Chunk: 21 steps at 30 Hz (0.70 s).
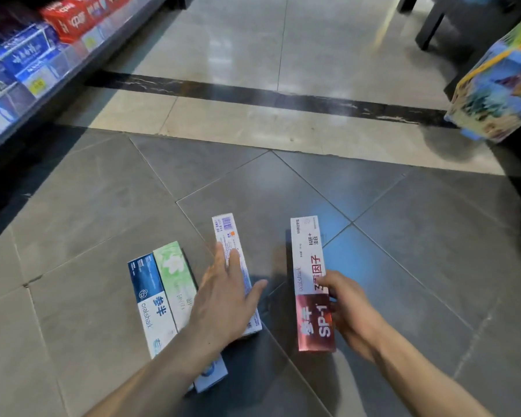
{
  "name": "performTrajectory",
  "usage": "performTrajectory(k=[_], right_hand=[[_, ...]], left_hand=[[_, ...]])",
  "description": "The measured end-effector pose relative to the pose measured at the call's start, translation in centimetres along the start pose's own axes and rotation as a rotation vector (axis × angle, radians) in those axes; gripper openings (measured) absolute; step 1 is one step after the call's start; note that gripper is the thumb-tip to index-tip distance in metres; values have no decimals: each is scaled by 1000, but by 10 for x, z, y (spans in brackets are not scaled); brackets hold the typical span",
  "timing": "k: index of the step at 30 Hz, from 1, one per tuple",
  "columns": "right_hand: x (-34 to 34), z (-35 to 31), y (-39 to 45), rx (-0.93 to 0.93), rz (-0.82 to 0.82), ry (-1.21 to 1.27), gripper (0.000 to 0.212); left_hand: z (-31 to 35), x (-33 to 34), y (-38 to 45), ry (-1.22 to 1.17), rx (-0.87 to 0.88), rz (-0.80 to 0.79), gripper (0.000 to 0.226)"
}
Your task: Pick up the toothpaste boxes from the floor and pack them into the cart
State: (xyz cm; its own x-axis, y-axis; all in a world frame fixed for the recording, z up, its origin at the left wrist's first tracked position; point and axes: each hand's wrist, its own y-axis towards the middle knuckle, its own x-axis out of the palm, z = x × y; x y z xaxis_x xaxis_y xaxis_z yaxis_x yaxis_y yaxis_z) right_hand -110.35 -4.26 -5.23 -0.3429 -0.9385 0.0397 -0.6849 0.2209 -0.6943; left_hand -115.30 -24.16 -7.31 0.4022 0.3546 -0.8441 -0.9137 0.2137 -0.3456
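Note:
Several toothpaste boxes lie on the grey floor tiles in front of me. A blue-and-white box (149,299) and a green flowered box (175,275) lie side by side at the left. My left hand (223,299) is spread flat with straight fingers over a white box with a barcode (227,236). Another pale blue box end (211,376) shows under my left forearm. My right hand (343,305) grips a white-and-red box marked SP-1 (309,260) by its right edge. No cart is in view.
A store shelf (73,60) with blue and red product boxes runs along the left. A colourful blurred package (494,94) juts in at the right edge. Dark furniture legs (433,22) stand at the back right. A dark stripe (253,94) crosses the pale tiles ahead.

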Motion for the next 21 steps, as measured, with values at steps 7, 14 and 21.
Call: performTrajectory(k=[7,14,21], right_hand=[[-11,3,-2,117,22,214,25],[-10,-4,-6,43,37,113,30],[4,-57,-65,-27,-22,208,22]], left_hand=[[27,22,16,-543,-282,235,71],[35,5,0,-1076,-286,93,47],[65,-82,-48,-1472,-298,10,23]])
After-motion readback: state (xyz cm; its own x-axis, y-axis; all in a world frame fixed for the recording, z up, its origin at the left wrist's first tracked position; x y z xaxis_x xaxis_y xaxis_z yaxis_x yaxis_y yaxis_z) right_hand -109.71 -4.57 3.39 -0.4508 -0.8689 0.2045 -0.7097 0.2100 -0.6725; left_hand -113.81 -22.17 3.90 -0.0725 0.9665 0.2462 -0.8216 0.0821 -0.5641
